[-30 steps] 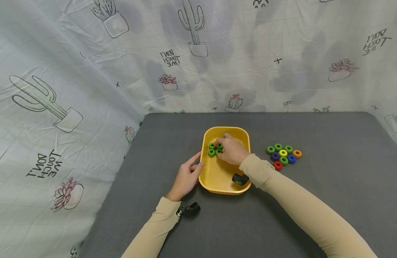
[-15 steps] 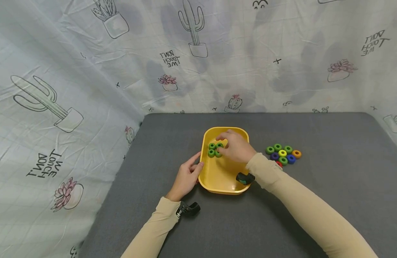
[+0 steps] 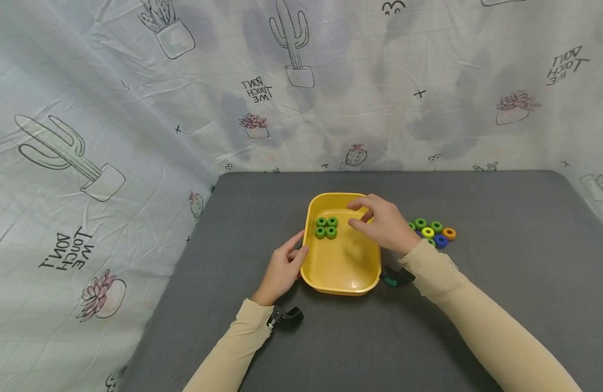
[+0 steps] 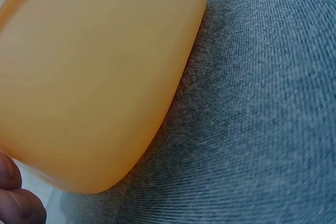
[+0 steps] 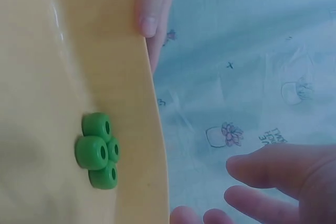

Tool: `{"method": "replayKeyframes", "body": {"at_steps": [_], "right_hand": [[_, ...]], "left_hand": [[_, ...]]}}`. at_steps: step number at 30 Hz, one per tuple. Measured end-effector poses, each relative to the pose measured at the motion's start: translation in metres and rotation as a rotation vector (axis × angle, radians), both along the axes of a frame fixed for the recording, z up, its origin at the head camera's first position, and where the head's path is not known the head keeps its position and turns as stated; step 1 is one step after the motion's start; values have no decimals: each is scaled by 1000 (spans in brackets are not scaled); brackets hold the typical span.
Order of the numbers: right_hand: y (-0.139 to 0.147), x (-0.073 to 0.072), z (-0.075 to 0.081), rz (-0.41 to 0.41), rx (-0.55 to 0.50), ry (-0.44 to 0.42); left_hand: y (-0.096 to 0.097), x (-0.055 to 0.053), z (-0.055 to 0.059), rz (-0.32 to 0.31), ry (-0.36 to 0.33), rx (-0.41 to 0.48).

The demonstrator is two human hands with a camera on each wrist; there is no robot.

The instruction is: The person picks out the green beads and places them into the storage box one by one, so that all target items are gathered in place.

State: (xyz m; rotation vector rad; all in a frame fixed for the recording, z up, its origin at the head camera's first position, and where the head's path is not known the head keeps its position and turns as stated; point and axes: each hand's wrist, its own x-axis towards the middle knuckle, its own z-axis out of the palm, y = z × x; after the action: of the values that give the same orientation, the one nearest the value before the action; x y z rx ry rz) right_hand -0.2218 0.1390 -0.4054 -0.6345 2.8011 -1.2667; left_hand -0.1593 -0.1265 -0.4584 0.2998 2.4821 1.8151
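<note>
A yellow plastic tray (image 3: 340, 267) sits on the grey table. Several green ring-shaped beads (image 3: 326, 227) stand in a tight cluster inside it, near its left wall; the right wrist view shows the holes in these green beads (image 5: 97, 150). My left hand (image 3: 281, 270) holds the tray's left side, thumb at the rim and fingers along the outer wall. The left wrist view has the tray's outer wall (image 4: 100, 77) close up, with fingertips (image 4: 18, 203) beside it. Over the tray's right rim is my right hand (image 3: 382, 224), fingers spread apart and nothing between them.
Right of the tray lies a group of loose beads, among them a yellow bead (image 3: 428, 232), an orange bead (image 3: 449, 234) and a blue bead (image 3: 441, 241). My right hand and sleeve cover part of this group. A patterned cloth (image 3: 380, 109) hangs behind the table (image 3: 517, 239).
My right hand has come away from the green beads, fingers parting, and moved right to the tray's right rim. The green beads stay in the tray. My left hand keeps its place.
</note>
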Motion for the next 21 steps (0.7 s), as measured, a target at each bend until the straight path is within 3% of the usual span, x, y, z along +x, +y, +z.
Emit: {"method": "replayKeyframes", "body": {"at_steps": [11,21], "right_hand": [[22,20,0,-55,-14,24],[62,37,-3,-108,6,-18]], "left_hand": [[0,1,3,-2,3,-14],[0,2,5,5,-7,-22]]}}
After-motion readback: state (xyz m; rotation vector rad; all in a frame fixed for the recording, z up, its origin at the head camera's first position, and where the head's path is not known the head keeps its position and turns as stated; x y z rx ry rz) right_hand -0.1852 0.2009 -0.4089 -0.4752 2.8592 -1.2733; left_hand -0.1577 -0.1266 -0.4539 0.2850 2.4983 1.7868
